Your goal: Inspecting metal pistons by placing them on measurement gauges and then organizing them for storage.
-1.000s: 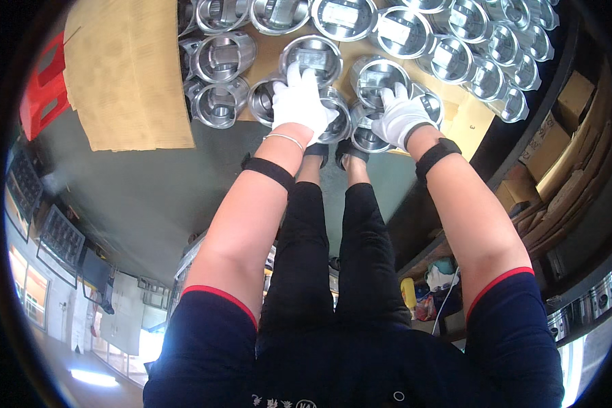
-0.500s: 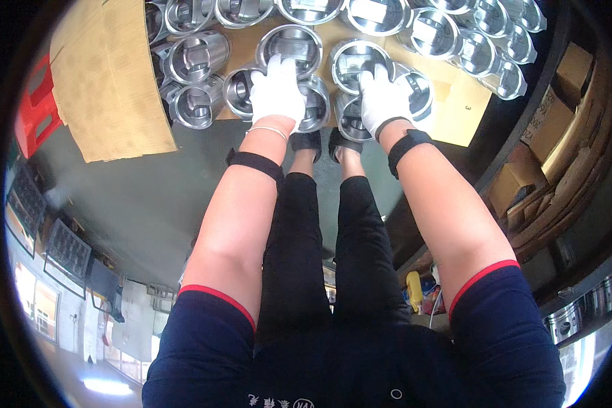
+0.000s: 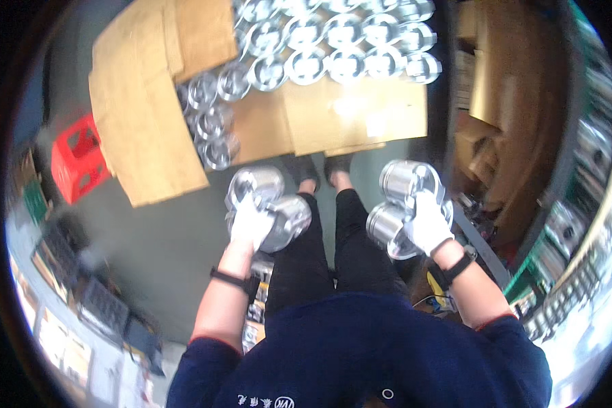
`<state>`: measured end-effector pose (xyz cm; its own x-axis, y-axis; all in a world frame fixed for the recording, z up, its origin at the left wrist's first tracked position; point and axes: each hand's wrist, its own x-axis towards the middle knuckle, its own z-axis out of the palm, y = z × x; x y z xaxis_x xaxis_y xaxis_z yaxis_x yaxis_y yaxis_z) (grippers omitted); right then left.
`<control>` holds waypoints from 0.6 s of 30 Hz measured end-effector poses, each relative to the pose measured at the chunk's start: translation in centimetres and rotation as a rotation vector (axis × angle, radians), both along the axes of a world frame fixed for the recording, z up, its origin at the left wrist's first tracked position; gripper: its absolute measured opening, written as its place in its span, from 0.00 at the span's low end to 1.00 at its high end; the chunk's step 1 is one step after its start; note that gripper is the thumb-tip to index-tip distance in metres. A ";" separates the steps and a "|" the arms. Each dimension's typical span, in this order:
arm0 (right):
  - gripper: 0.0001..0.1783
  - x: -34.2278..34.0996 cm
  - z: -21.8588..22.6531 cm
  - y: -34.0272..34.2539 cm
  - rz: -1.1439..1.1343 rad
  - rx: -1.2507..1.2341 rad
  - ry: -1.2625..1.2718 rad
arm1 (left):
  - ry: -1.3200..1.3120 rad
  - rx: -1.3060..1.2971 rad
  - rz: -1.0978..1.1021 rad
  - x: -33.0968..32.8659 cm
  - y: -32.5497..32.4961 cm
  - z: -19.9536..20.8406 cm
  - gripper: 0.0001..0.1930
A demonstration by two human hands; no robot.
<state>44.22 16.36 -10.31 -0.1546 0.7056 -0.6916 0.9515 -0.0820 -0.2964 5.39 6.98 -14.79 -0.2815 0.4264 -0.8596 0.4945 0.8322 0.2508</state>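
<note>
My left hand [image 3: 253, 224], in a white glove, grips a cluster of shiny metal pistons [image 3: 289, 219] in mid-air, left of my legs. My right hand [image 3: 428, 224], gloved the same way, holds another cluster of pistons [image 3: 389, 226] off to the right. At least two pistons show in each hand; the fingers are partly hidden among them, and motion blurs the metal. Beyond my hands, rows of pistons [image 3: 306, 64] stand on cardboard [image 3: 357, 112]. A shorter column of pistons [image 3: 217, 149] lines the left part of that cardboard, nearest my left hand.
A large cardboard sheet [image 3: 139, 129] hangs over the left side, with a red plastic stool [image 3: 81, 156] beside it. On the right, a dark shelf holds folded cardboard [image 3: 486, 88]. Racks of metal parts [image 3: 568, 228] run along the far right.
Both hands have lifted pistons off the near part of the cardboard, drawn them back toward me and moved apart. The view has shifted, showing more of the rows and the red stool.
</note>
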 end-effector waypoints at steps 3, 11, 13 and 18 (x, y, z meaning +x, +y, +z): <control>0.24 -0.1 12.2 1.4 -0.040 -0.002 -0.119 | 0.058 0.155 -0.081 -3.4 -5.3 2.0 0.29; 0.28 8.9 35.8 5.3 -0.693 0.160 0.818 | 0.398 0.270 -0.189 -3.4 2.2 19.1 0.33; 0.31 15.2 37.7 7.0 -0.665 0.261 0.920 | 0.395 0.383 -0.274 -2.7 4.5 21.3 0.30; 0.25 21.8 45.9 15.0 -0.427 0.376 -0.085 | 0.413 0.430 -0.426 3.7 10.6 30.5 0.28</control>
<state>66.06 31.33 35.58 0.2433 0.8931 -0.3784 0.8787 -0.3682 -0.3038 9.10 17.62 15.75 -0.2812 0.8469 -0.4513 0.8781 0.4168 0.2350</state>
